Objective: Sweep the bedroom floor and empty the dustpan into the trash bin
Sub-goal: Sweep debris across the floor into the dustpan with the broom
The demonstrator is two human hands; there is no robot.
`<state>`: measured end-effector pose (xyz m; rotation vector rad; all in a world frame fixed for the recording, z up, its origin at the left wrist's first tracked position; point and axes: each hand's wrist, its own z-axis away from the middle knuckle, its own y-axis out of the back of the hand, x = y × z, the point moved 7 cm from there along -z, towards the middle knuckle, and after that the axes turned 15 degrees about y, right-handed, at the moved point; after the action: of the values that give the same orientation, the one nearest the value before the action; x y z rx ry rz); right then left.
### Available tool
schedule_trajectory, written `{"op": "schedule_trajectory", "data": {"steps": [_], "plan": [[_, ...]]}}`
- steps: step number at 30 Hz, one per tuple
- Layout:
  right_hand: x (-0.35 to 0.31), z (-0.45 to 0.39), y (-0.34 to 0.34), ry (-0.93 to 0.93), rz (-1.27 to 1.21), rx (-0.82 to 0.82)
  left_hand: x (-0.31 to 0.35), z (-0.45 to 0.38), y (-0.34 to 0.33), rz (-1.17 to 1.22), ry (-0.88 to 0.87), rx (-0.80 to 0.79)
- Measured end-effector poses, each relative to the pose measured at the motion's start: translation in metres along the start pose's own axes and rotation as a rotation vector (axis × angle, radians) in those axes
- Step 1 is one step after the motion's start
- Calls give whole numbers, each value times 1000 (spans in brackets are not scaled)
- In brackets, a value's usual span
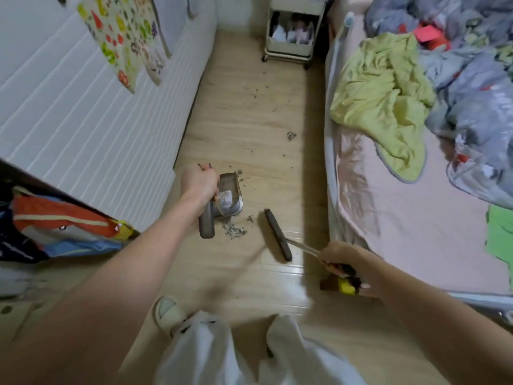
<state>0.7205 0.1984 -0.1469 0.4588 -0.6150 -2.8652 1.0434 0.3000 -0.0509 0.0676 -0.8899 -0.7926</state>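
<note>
Left hand (200, 182): clenched around the upright handle of the dustpan (226, 197), at centre frame. Dustpan: grey, resting on the floor (249, 112), its open mouth apparently toward 3 o'clock; some debris and a pale scrap lie inside.

Right hand (344, 262): grasping the metal shaft of the broom (277, 234), at 4 o'clock from the dustpan. Broom head: dark, long, lying on the floor just beside the dustpan, at its 4 o'clock; bristle side blurred.

Dust pile (234, 230): grey clump on the floor between dustpan and broom head, near the dustpan's base. Loose crumbs (291, 135) scatter at 12 to 1 o'clock from the dustpan, well apart from it.

Bed (388, 232): along 3 o'clock, pink sheet, with a green blanket (380, 104) and a grey quilt (477, 79) heaped on it.

Cart (291, 31): white, wheeled, at 12 o'clock at the far end of the floor.

Slipper (166, 309): pale, at 6 o'clock, on the person's foot.
</note>
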Motion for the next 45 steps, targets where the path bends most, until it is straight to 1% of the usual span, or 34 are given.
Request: {"op": "schedule_trajectory", "data": {"steps": [3, 6, 8, 9, 11, 13, 15, 17, 19, 20, 22, 24, 26, 27, 28, 29, 31, 32, 33, 34, 35, 36, 37, 39, 42, 45], "plan": [[-3, 5, -24, -85, -269, 122, 19, -23, -4, -42, -43, -94], [-32, 12, -49, -169, -380, 221, 35, -42, -6, -133, -63, -197], [-56, 10, -71, -213, -506, 243, 46, -47, -4, -199, -109, -256], [-66, 4, -84, -215, -587, 229, 50, -48, -2, -227, -138, -273], [-80, -3, -111, -289, -909, 305, 55, -50, -1, -311, -191, -328], [-95, 2, -134, -349, -1150, 332, 55, -51, -4, -366, -213, -389], [-107, 6, -147, -363, -1290, 355, 55, -54, -8, -409, -219, -435], [-109, 5, -152, -382, -1375, 385, 56, -58, -13, -423, -221, -459], [-108, 1, -152, -414, -1364, 414, 57, -64, -21, -409, -207, -479], [-109, -3, -147, -432, -1320, 411, 57, -69, -27, -409, -193, -487], [-101, -17, -133, -430, -1233, 463, 58, -76, -38, -443, -184, -508], [-96, -30, -117, -452, -1208, 446, 60, -84, -52, -490, -185, -523], [-81, -48, -100, -452, -1108, 431, 62, -95, -65, -508, -176, -533], [-74, -56, -90, -447, -1070, 469, 63, -100, -72, -512, -168, -537], [-66, -67, -79, -447, -1083, 493, 66, -106, -82, -514, -156, -535], [-56, -76, -74, -492, -1168, 515, 68, -112, -89, -519, -151, -526], [-42, -88, -66, -527, -1129, 441, 73, -119, -104, -544, -150, -520], [-38, -93, -60, -535, -1188, 427, 76, -123, -115, -566, -151, -521], [-31, -104, -52, -494, -1235, 455, 79, -127, -126, -582, -147, -521], [-24, -112, -46, -472, -1189, 447, 81, -130, -135, -594, -139, -519], [-20, -113, -46, -538, -1246, 439, 83, -132, -143, -602, -135, -520], [-19, -115, -46, -611, -1340, 390, 88, -137, -154, -605, -132, -520], [-18, -118, -47, -650, -1394, 369, 92, -140, -163, -609, -133, -522], [-19, -133, -41, -649, -1450, 332, 98, -150, -183, -650, -132, -537], [-24, -151, -36, -604, -1409, 346, 102, -163, -203, -765, -138, -555], [-29, -153, -40, -615, -1230, 316, 113, -168, -218, -865, -126, -564]]}}
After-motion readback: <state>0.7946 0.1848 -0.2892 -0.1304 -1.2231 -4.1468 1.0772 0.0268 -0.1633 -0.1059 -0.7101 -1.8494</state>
